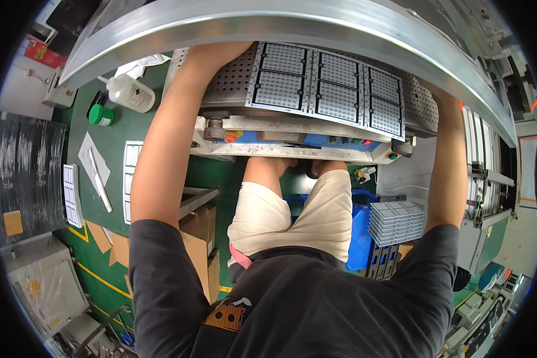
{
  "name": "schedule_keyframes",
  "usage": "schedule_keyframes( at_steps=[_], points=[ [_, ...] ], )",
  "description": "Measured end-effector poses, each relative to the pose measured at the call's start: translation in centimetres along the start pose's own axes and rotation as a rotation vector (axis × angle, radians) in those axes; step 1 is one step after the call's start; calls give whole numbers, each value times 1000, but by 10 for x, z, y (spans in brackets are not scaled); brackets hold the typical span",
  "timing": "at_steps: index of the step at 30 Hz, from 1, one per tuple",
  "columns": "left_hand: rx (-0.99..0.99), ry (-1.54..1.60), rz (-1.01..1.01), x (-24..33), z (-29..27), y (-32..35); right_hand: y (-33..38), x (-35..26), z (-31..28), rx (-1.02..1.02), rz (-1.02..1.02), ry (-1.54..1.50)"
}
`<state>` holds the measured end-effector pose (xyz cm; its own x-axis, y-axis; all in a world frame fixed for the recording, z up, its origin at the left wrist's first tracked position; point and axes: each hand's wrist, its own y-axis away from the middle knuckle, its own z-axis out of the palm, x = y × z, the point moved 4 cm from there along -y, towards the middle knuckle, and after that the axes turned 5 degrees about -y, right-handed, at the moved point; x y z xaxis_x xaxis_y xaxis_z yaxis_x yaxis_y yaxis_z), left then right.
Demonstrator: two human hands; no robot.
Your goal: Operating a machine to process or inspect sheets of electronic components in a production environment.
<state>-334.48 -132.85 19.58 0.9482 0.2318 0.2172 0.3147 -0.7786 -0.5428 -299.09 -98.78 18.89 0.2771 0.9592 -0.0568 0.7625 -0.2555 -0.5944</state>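
Observation:
A white sheet printed with black-outlined grid panels (338, 89) lies on a perforated metal bed (228, 83) in front of me. Its near edge hangs slightly over the front of the bed. Above it, a wide silver metal frame (280, 22) arches across the view. My left hand (230, 52) reaches in at the sheet's left side, its fingers hidden beneath the frame. On the other side, my right hand (431, 89) is mostly covered by the same frame near the bed's right end; only the wrist area shows. What either hand touches is hidden.
The machine's front carries a red button (230, 136). At left, a green table (110, 140) bears a white bottle (131, 93), a green jar (101, 116) and a printed sheet (131, 179). Stacked grey panels (397, 221) and a blue crate (358, 238) stand low right; cardboard boxes (198, 262) low left.

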Motion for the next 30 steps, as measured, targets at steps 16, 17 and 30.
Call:
schedule_keyframes(
  at_steps=[16,17,30],
  points=[
    [-11,63,-14,28,-15,-3,-24,-21,3,160,-55,-330],
    [-32,66,-31,31,-14,-5,-28,-27,6,286,-148,-380],
    [44,676,-255,159,-87,128,171,-124,-98,848,910,-818]
  ],
)
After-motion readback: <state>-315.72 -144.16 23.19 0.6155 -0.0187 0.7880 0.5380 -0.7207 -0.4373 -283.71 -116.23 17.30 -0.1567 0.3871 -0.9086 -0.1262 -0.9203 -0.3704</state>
